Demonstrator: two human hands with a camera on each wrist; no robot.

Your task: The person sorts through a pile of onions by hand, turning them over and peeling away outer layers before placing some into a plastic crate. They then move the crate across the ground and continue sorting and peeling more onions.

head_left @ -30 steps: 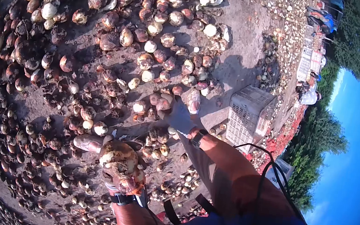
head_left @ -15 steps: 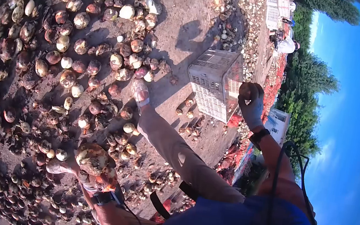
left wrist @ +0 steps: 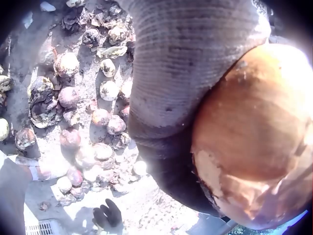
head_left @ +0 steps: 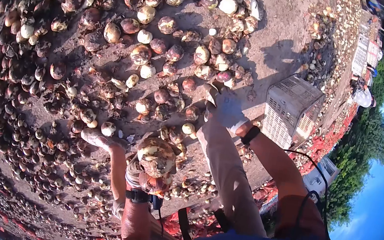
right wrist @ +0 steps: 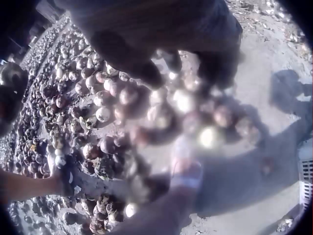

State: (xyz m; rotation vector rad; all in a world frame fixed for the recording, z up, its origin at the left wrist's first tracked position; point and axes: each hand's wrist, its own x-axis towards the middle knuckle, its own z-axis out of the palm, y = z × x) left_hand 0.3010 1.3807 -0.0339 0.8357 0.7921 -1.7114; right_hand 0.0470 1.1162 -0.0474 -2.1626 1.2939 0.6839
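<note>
Above the ground, the left hand [left wrist: 171, 78] grips onions [head_left: 156, 157]; the right hand [head_left: 228, 108], fingers spread and holding nothing, hovers near loose onions [head_left: 201, 55] and a shoe [right wrist: 187, 169]. Just beside it stands a crate [head_left: 282, 114], with trees [head_left: 360, 148] farther out.

Gloved fingers [left wrist: 168, 83] grip brown onion [left wrist: 257, 127] | loose onions [left wrist: 68, 97] on ground [left wrist: 93, 195] | crate [left wrist: 41, 228], lower left | other hand [left wrist: 108, 216], bottom
</note>
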